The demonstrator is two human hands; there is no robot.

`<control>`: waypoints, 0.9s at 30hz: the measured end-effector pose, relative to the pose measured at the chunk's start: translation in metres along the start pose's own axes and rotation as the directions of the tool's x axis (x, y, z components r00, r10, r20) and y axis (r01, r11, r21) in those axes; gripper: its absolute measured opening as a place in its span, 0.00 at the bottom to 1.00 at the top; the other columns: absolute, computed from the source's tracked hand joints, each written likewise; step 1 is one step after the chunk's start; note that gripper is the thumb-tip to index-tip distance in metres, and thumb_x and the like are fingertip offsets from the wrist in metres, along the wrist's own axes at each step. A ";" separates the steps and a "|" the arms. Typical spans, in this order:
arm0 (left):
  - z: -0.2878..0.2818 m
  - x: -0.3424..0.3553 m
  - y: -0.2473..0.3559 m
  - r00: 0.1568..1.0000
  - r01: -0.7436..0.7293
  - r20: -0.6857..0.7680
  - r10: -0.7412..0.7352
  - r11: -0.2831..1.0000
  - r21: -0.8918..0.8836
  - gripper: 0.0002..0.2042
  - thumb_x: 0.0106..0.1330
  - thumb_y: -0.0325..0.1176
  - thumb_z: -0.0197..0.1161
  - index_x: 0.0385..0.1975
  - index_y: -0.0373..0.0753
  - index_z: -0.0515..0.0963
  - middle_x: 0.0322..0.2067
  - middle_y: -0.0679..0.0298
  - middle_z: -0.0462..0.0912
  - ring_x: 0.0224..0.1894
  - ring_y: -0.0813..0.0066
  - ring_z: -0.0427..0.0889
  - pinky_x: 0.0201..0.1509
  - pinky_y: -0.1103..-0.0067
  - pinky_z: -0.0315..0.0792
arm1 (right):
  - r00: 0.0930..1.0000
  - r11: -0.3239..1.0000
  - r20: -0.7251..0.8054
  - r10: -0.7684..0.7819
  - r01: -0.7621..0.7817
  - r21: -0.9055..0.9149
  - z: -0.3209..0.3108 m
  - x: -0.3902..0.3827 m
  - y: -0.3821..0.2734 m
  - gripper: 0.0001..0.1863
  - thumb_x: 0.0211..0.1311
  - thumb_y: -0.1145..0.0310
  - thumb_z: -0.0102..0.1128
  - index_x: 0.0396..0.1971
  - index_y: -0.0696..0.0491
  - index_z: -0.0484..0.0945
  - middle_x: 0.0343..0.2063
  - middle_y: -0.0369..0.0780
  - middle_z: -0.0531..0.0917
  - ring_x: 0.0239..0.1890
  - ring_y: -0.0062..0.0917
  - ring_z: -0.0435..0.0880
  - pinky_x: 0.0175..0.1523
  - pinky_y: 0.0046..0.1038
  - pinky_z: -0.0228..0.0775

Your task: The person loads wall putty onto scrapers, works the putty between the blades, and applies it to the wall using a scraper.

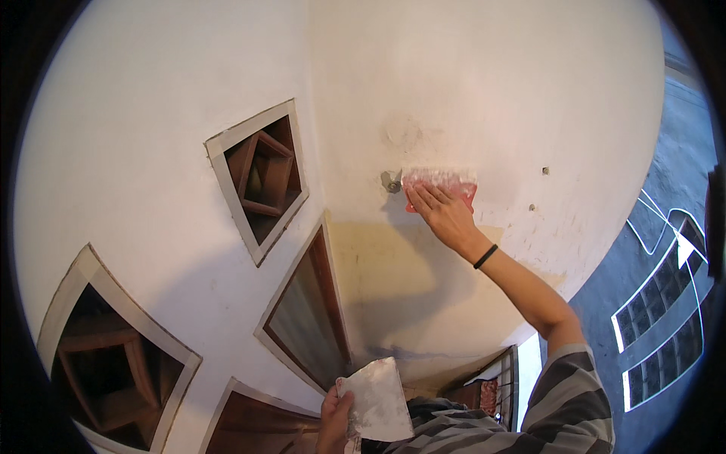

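Note:
With its fingers laid over a red putty spreader [463, 186], my right hand [448, 218] holds the tool against the pale wall [484, 98]. White putty coats the spreader's upper edge. Just left of it, a small round fitting [391, 181] sits in a rough hole in the wall. Low in the middle, my left hand [333, 415] grips a flat, putty-smeared spreader [380, 401] by its left side, thumb on its face. A yellowish unpainted-looking patch [378, 261] lies below my right hand, partly in the arm's shadow.
On the left wall are diamond-shaped openings with brown wooden frames [265, 174] and masking-tape borders [219, 144]. A tall brown-framed panel [314, 303] stands by the corner. Two small holes [545, 171] mark the wall at right. Beyond its edge are a grey surface [605, 318] and dark grilles [658, 303].

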State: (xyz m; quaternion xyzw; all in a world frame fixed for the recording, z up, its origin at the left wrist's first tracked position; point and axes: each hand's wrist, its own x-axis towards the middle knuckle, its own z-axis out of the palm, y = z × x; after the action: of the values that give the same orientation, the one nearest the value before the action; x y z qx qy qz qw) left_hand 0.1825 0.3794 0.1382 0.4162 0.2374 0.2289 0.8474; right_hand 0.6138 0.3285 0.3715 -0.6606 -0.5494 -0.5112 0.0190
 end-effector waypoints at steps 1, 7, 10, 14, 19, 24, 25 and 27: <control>0.000 -0.004 0.001 1.000 0.023 -0.021 -0.023 1.000 -0.010 0.14 0.76 0.27 0.56 0.58 0.31 0.72 0.48 0.60 0.84 0.46 0.74 0.85 0.52 0.76 0.80 | 0.997 0.991 0.041 0.066 -0.070 0.111 -0.010 0.005 -0.010 0.28 0.62 0.72 0.55 0.64 0.59 0.73 0.58 0.47 0.81 0.62 0.37 0.80 0.65 0.42 0.71; -0.001 -0.024 0.000 0.998 0.061 0.005 -0.061 0.997 -0.037 0.16 0.76 0.27 0.56 0.60 0.31 0.71 0.50 0.59 0.84 0.46 0.73 0.85 0.52 0.75 0.80 | 0.960 0.993 -0.256 0.117 -0.121 0.001 -0.022 0.090 0.012 0.28 0.61 0.72 0.56 0.63 0.61 0.72 0.58 0.49 0.81 0.61 0.40 0.80 0.63 0.43 0.72; -0.001 -0.025 -0.003 0.999 0.044 -0.010 -0.044 0.999 -0.028 0.16 0.76 0.26 0.56 0.60 0.31 0.71 0.50 0.58 0.84 0.47 0.72 0.85 0.53 0.75 0.80 | 0.980 0.988 -0.190 0.054 -0.080 -0.132 0.019 0.072 -0.007 0.28 0.62 0.71 0.56 0.63 0.63 0.72 0.57 0.49 0.81 0.60 0.41 0.80 0.63 0.43 0.72; -0.004 -0.031 -0.001 0.994 0.057 -0.097 -0.056 0.998 0.008 0.17 0.76 0.26 0.56 0.62 0.32 0.70 0.51 0.57 0.83 0.48 0.71 0.85 0.54 0.74 0.80 | 0.997 0.998 -0.076 -0.017 0.012 -0.056 0.025 0.023 -0.036 0.26 0.61 0.72 0.57 0.61 0.63 0.74 0.56 0.49 0.82 0.59 0.41 0.81 0.63 0.41 0.72; -0.040 -0.035 -0.030 0.966 0.086 -0.250 -0.061 0.992 0.089 0.22 0.76 0.29 0.56 0.67 0.32 0.66 0.56 0.55 0.80 0.54 0.65 0.82 0.58 0.71 0.78 | 0.987 0.959 -0.106 0.123 -0.090 0.270 -0.046 -0.023 -0.076 0.23 0.62 0.76 0.59 0.59 0.58 0.77 0.51 0.46 0.85 0.50 0.38 0.85 0.56 0.34 0.77; -0.060 -0.010 -0.072 0.950 0.156 -0.286 -0.123 0.983 0.095 0.26 0.76 0.30 0.58 0.72 0.32 0.62 0.62 0.55 0.78 0.60 0.64 0.80 0.60 0.72 0.76 | 0.456 -0.079 0.529 0.715 -0.699 0.710 -0.047 -0.116 -0.085 0.15 0.72 0.71 0.60 0.55 0.56 0.78 0.44 0.38 0.87 0.37 0.25 0.88 0.40 0.26 0.79; -0.046 -0.006 -0.060 0.955 0.124 -0.278 -0.101 0.990 0.065 0.22 0.75 0.28 0.58 0.66 0.32 0.66 0.55 0.56 0.81 0.54 0.66 0.83 0.57 0.72 0.78 | 0.444 -0.088 0.543 0.712 -0.712 0.697 -0.046 -0.134 -0.086 0.15 0.72 0.71 0.60 0.55 0.56 0.78 0.44 0.38 0.87 0.37 0.25 0.88 0.40 0.26 0.79; -0.022 0.001 -0.044 0.955 0.101 -0.284 -0.087 0.994 0.034 0.17 0.74 0.26 0.58 0.61 0.31 0.70 0.49 0.57 0.84 0.47 0.68 0.85 0.54 0.71 0.80 | 0.154 -0.801 0.868 0.473 -0.336 0.496 -0.043 -0.160 -0.088 0.14 0.72 0.70 0.59 0.54 0.57 0.78 0.43 0.36 0.86 0.36 0.23 0.86 0.42 0.28 0.81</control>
State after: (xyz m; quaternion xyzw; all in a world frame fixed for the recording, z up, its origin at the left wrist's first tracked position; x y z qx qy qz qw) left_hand 0.1786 0.3694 0.0899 0.3877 0.3807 0.2397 0.8046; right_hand 0.5402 0.2251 0.2340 -0.5237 -0.0958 0.2009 0.8223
